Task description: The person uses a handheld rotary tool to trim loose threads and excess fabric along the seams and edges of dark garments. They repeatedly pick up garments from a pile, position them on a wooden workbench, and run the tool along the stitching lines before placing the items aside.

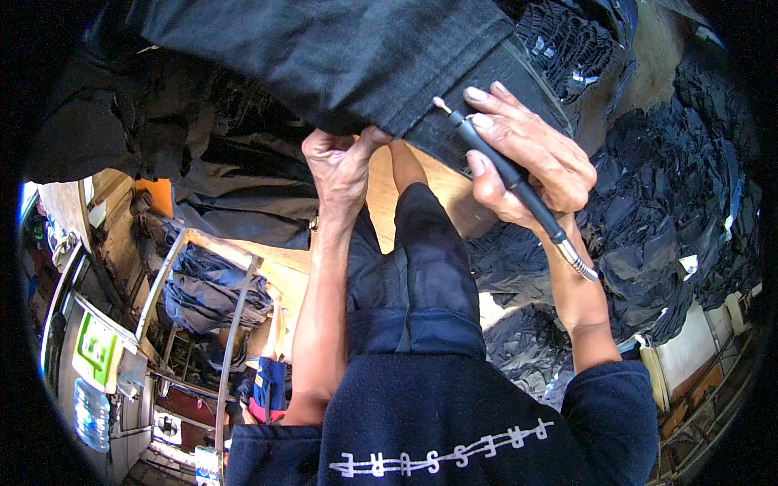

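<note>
My left hand (pixel 339 166) is closed on the lower edge of a dark denim garment (pixel 348 61), its fingertips partly hidden under the cloth. The garment lies stretched flat at the top of the view, partly over a dark flat board (pixel 519 77) that shows beyond its hem. In my right hand (pixel 547 158) is a slim black rotary tool (pixel 504 168), gripped like a pen. A small pale rounded bit sits at its upper-left end, close to the hem and seemingly apart from the cloth. A ribbed metal flexible shaft leaves its lower end over my right forearm.
Heaped dark garments (pixel 648 186) fill the right side. Behind the board is a bundle of gathered dark cloth (pixel 567 40). More dark cloth (pixel 243 194) hangs at left. Below it stands a metal-framed rack (pixel 231 340) by folded trousers (pixel 212 287); a water bottle (pixel 91 413) is at lower left.
</note>
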Tool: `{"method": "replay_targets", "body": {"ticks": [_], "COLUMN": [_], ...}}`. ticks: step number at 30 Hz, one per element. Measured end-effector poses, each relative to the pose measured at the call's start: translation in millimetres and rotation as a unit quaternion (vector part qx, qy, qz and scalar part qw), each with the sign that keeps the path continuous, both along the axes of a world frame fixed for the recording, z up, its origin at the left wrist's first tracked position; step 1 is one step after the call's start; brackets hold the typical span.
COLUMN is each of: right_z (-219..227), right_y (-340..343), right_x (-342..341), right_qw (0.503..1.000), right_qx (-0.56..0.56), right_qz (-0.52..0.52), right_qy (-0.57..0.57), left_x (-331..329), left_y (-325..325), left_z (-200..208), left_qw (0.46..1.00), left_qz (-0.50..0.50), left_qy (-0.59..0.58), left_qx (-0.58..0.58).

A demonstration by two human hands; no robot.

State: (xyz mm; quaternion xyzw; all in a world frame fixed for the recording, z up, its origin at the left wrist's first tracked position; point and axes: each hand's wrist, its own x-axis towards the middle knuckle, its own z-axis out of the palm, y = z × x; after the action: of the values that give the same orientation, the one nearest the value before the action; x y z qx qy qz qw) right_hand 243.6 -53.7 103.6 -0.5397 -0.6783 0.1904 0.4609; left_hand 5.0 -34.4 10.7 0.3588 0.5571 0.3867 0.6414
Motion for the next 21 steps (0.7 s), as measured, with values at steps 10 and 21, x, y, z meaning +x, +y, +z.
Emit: {"method": "replay_targets", "body": {"ticks": [10,21], "right_z": [-12,-5], "right_y": [5,8], "right_x": [3,13], "right_qw": [0.999,0.998], "right_qx": [0.021,-0.007], "right_qz": [-0.035,-0.023], "right_qy": [0.001,0.056], "left_x": [6,8], "left_y": [7,17], "left_z": [0,-18], "left_qw": [0.999,1.0], "left_qz": [0.007,-0.008], "left_qy": [-0.049,0.02], "left_qx": [-0.012,0.003]}}
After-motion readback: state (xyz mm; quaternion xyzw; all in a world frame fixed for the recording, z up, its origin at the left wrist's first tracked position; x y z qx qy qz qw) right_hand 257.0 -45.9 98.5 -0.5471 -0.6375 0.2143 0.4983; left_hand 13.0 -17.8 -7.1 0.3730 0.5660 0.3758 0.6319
